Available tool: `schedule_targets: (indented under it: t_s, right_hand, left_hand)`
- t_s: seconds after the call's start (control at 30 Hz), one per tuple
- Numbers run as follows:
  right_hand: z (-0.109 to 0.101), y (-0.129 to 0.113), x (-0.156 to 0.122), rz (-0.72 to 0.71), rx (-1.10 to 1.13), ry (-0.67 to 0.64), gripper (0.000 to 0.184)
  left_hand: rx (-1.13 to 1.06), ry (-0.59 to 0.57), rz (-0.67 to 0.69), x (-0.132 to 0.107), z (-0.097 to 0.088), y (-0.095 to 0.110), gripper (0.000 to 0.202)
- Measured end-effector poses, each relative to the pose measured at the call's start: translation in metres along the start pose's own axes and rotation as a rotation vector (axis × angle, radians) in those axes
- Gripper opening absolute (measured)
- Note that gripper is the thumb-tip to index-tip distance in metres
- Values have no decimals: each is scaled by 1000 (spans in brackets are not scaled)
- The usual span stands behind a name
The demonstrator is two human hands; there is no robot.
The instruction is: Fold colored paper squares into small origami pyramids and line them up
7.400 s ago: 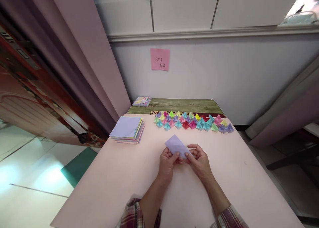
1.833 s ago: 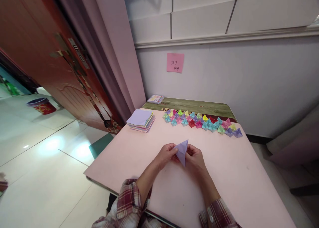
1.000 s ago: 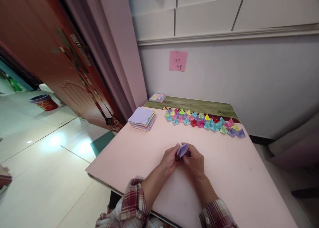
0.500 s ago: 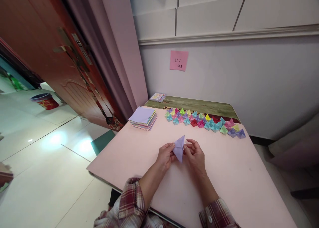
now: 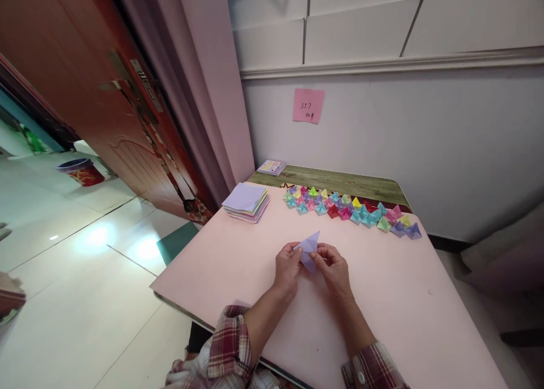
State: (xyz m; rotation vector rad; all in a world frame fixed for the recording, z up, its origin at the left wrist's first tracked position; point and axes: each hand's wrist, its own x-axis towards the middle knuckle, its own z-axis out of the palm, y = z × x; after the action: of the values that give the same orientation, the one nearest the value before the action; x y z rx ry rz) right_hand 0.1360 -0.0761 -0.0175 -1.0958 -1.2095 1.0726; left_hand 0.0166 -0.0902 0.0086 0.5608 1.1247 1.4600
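Observation:
A small piece of folded purple paper (image 5: 309,245) is held between both hands, a little above the pink tabletop (image 5: 263,253). My left hand (image 5: 289,267) pinches its left side, thumb on top. On the right side, my right hand (image 5: 334,267) grips the paper with thumb and fingers closed. One pointed corner sticks up between the hands; the fingers hide parts of the sides. Behind them stand rows of small folded paper boats (image 5: 357,213) in many colours. To the left lies a stack of square coloured paper sheets (image 5: 245,201).
At the table's far left corner lies a small printed packet (image 5: 272,166). A pink note (image 5: 308,105) is stuck on the wall behind. Left of the table are a red door (image 5: 140,145), a purple curtain (image 5: 204,83) and a bin (image 5: 81,172) on the tiled floor.
My right hand has closed in on the paper's right side and now pinches it. The purple paper is turned and looks more folded. The view has shifted slightly.

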Motion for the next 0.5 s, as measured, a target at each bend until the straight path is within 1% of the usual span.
schedule_targets:
  t_s: [0.13, 0.27, 0.37, 0.5]
  right_hand:
    - [-1, 3, 2, 54, 50, 1, 33]
    - [-6, 3, 5, 156, 144, 75, 39]
    - [-9, 1, 7, 177, 182, 128, 36]
    - [-11, -2, 7, 115, 148, 169, 37]
  left_hand:
    - [109, -89, 35, -3, 3, 0, 23]
    - [200, -188, 65, -4, 4, 0, 22]
    - [215, -194, 54, -3, 5, -2, 22]
    - [260, -178, 27, -2, 5, -3, 21]
